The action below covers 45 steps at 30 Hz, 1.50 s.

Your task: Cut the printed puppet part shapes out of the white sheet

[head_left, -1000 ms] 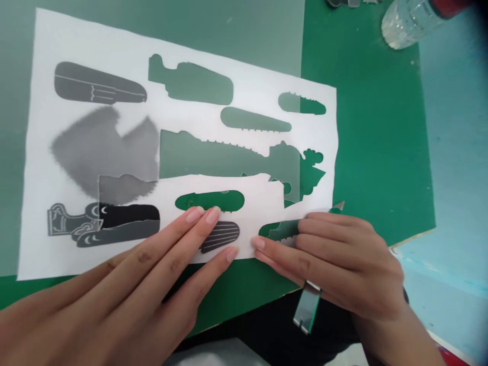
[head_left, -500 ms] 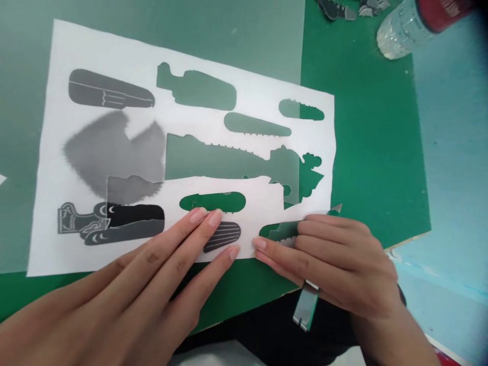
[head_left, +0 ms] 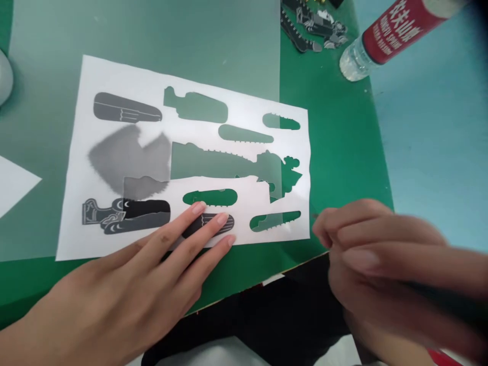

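A white paper sheet (head_left: pixel 72 236) lies on a green work surface, with several shaped cut-outs through it and dark printed shapes. My left hand (head_left: pixel 148 269) rests flat on its lower edge, fingers spread. Beneath those fingers, a dark striped shape (head_left: pixel 193 226) is partly covered. Beside it are a long rounded opening (head_left: pixel 209 197) and a slanted narrow opening (head_left: pixel 274 221). My right hand (head_left: pixel 369 254), somewhat blurred, is closed off the sheet's right edge. It grips the craft knife, mostly hidden by the fingers; only a small tip shows.
A bottle with a red label (head_left: pixel 396 30) lies at the top right. Near it are several dark cut paper pieces (head_left: pixel 324 30). A translucent sheet (head_left: pixel 152 30) lies under the paper. Another white paper corner (head_left: pixel 15 180) shows at left, below a rounded pale object (head_left: pixel 4 76).
My right hand has lifted away from the sheet to the right with the knife, uncovering the slanted opening. My left hand stays on the paper. The view has shifted.
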Tool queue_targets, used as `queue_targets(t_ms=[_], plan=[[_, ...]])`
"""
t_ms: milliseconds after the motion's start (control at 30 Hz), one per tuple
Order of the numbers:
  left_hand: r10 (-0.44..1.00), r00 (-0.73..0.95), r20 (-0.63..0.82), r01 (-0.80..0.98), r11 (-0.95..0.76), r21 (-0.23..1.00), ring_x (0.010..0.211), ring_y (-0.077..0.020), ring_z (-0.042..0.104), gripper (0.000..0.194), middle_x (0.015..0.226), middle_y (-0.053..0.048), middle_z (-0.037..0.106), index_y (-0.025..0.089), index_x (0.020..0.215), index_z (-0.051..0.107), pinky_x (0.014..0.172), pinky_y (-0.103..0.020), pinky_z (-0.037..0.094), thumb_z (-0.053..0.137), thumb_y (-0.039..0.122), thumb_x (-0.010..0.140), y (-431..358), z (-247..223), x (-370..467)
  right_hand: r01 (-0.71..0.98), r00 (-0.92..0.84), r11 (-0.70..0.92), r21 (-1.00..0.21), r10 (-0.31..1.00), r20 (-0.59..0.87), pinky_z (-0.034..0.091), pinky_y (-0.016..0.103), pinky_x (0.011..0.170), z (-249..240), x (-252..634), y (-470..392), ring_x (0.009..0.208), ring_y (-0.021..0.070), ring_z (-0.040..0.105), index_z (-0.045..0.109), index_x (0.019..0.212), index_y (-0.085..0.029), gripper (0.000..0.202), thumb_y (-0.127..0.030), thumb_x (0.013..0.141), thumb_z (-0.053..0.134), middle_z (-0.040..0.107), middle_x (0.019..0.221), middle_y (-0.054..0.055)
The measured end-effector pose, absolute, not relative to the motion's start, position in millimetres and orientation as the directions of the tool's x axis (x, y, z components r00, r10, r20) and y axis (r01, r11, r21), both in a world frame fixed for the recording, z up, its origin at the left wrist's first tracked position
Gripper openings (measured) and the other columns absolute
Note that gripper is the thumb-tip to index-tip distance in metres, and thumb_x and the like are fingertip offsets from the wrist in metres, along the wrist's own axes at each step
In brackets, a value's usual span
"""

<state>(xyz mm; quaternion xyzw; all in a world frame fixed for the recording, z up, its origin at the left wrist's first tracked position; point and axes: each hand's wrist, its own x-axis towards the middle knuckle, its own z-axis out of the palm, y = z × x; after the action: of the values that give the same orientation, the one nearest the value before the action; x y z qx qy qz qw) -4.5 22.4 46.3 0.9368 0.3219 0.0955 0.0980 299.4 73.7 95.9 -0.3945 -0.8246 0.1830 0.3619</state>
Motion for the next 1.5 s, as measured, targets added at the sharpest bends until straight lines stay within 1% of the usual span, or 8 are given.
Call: queue_targets(t_ms=[67, 133, 233, 400, 867, 1200, 1367, 1500], plan=[[0.584, 0.808, 0.081, 0.562, -0.804, 0.195, 0.163, -0.0359, 0.033, 0.06, 0.176, -0.006, 0.035, 0.019, 0.168, 0.036, 0.134, -0.057, 0.035, 0.042, 0.019, 0.108, 25.0, 47.9, -2.9, 0.336, -0.046, 0.369, -0.867, 0.925, 0.376, 0.042, 0.026, 0.044, 106.7, 278.0, 85.3, 0.047, 0.0112, 0.047, 0.053, 0.091, -0.025, 0.03, -0.033, 0.115, 0.037, 0.045, 0.064, -0.003], [0.574, 0.815, 0.078, 0.556, -0.813, 0.176, 0.162, -0.0373, 0.033, 0.059, 0.175, -0.009, 0.035, 0.017, 0.168, 0.031, 0.127, -0.06, 0.045, 0.039, 0.018, 0.11, 29.1, 50.4, -1.4, 0.174, 0.01, 0.09, -0.981, 0.996, 0.093, 0.03, 0.023, 0.034, 111.0, 255.0, 100.0, 0.036, 0.0092, 0.031, 0.045, 0.094, -0.027, 0.027, -0.031, 0.116, 0.029, 0.034, 0.06, -0.007], [0.553, 0.821, 0.142, 0.539, -0.833, 0.126, 0.159, -0.0371, 0.039, 0.056, 0.171, -0.012, 0.042, 0.014, 0.167, 0.035, 0.116, -0.056, 0.056, 0.037, 0.017, 0.11, 35.2, 53.9, 0.8, -0.082, -0.014, -0.158, -0.984, 0.987, -0.157, 0.018, 0.024, 0.03, 99.8, 230.0, 118.9, 0.038, 0.01, 0.012, 0.03, 0.087, -0.028, 0.032, -0.04, 0.114, 0.02, 0.02, 0.06, -0.009], [0.524, 0.826, 0.208, 0.518, -0.851, 0.086, 0.152, -0.0371, 0.05, 0.055, 0.166, -0.015, 0.047, 0.009, 0.164, 0.038, 0.105, -0.053, 0.062, 0.034, 0.017, 0.11, 41.1, 54.1, 2.6, -0.344, -0.058, -0.337, -0.877, 0.939, -0.338, 0.017, 0.026, 0.033, 65.4, 218.8, 132.4, 0.04, 0.01, 0.011, 0.023, 0.081, -0.028, 0.06, -0.084, 0.102, 0.028, 0.012, 0.058, -0.01], [0.536, 0.827, 0.171, 0.515, -0.843, 0.154, 0.159, -0.0406, 0.039, 0.061, 0.172, -0.019, 0.035, 0.007, 0.167, 0.033, 0.122, -0.062, 0.048, 0.04, 0.016, 0.107, 36.2, 46.9, 1.2, -0.691, -0.089, -0.298, -0.658, 0.939, -0.331, 0.005, 0.025, 0.035, 72.2, 214.2, 124.9, 0.044, 0.0094, 0.0, 0.019, 0.062, -0.025, 0.068, -0.077, 0.104, 0.035, 0.007, 0.051, -0.011], [0.553, 0.82, 0.149, 0.521, -0.828, 0.208, 0.162, -0.0383, 0.034, 0.061, 0.174, -0.017, 0.034, 0.011, 0.169, 0.03, 0.129, -0.061, 0.04, 0.04, 0.026, 0.111, 32.2, 45.1, 0.5, -0.859, -0.156, -0.266, -0.438, 0.95, -0.27, 0.018, 0.026, 0.04, 63.8, 227.8, 131.4, 0.045, 0.0115, 0.021, 0.019, 0.057, -0.024, 0.069, -0.067, 0.107, 0.037, 0.024, 0.048, -0.005], [0.564, 0.81, 0.161, 0.538, -0.824, 0.177, 0.162, -0.0365, 0.036, 0.059, 0.173, -0.014, 0.036, 0.013, 0.168, 0.033, 0.129, -0.06, 0.041, 0.041, 0.028, 0.111, 35.3, 45.5, 0.9, -0.82, -0.135, -0.303, -0.486, 0.927, -0.35, 0.007, 0.025, 0.037, 67.0, 231.0, 134.1, 0.046, 0.0093, 0.007, 0.041, 0.067, -0.024, 0.06, -0.071, 0.102, 0.049, 0.025, 0.052, -0.01], [0.564, 0.814, 0.138, 0.538, -0.822, 0.187, 0.163, -0.0358, 0.034, 0.06, 0.174, -0.013, 0.034, 0.014, 0.169, 0.031, 0.13, -0.06, 0.04, 0.041, 0.028, 0.112, 34.1, 43.3, -1.3, -0.793, -0.086, -0.288, -0.536, 0.925, -0.369, 0.008, 0.024, 0.035, 73.7, 231.2, 135.9, 0.044, 0.0091, 0.008, 0.029, 0.063, -0.024, 0.063, -0.066, 0.103, 0.054, 0.017, 0.051, -0.01]])
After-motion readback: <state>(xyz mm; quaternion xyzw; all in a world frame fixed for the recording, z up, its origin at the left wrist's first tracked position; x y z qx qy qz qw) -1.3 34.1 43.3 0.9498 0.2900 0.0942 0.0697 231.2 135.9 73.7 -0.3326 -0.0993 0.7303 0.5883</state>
